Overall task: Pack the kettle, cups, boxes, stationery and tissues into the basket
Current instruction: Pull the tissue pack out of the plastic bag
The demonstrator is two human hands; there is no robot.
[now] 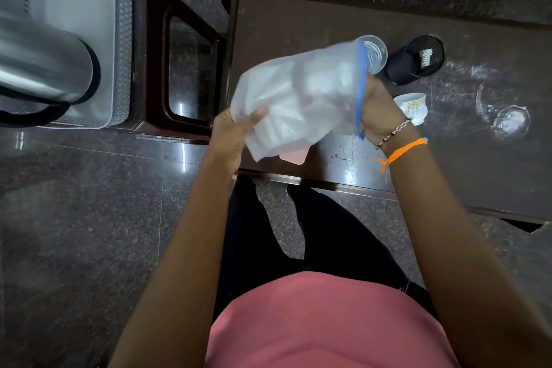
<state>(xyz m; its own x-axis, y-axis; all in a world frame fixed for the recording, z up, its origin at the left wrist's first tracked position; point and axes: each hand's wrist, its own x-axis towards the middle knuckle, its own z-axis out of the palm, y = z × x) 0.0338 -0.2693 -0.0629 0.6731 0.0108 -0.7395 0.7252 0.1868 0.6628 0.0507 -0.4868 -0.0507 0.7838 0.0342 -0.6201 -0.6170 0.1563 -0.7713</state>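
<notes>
A translucent plastic box with a blue rim (301, 98) is held tilted above the left end of the dark table (478, 158). My left hand (236, 134) grips its lower left corner. My right hand (378, 110) holds its blue rim. A pink item (295, 155) shows just below the box. Behind the box stands a clear glass (375, 52), partly hidden. A black mesh pen holder (416, 58) and a white cup (413, 106) stand to the right. The steel kettle (44, 66) sits in the white perforated basket (119, 39) at upper left.
The basket rests on a dark brown stool (185, 75) to the left of the table. Polished dark granite floor (89, 218) lies all around. A white smudge and a ring mark (507, 119) show on the table's right part.
</notes>
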